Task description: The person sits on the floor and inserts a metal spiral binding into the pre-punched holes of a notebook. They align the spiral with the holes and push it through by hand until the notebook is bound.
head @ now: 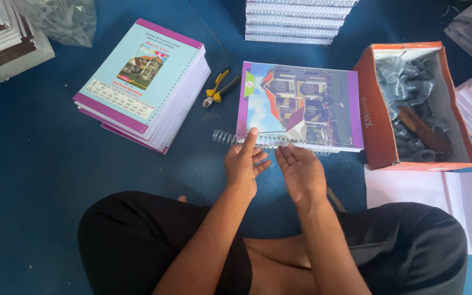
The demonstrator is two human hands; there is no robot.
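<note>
A notebook point(301, 104) with a glossy cover showing a house, edged in purple, lies on the blue floor in front of me. A metal spiral coil point(230, 139) runs along its near edge and sticks out past the left corner. My left hand point(244, 164) rests its fingertips on the coil near that corner. My right hand point(300, 170) lies flat, palm up, with fingers touching the coil at the middle of the edge. Neither hand grips anything.
Yellow-handled cutters point(219, 87) lie left of the notebook. A stack of unbound books point(143, 82) sits further left. An orange cardboard box point(375, 120) of coils stands at right, loose white sheets point(427, 191) below it. Bound notebooks point(296, 22) are piled behind.
</note>
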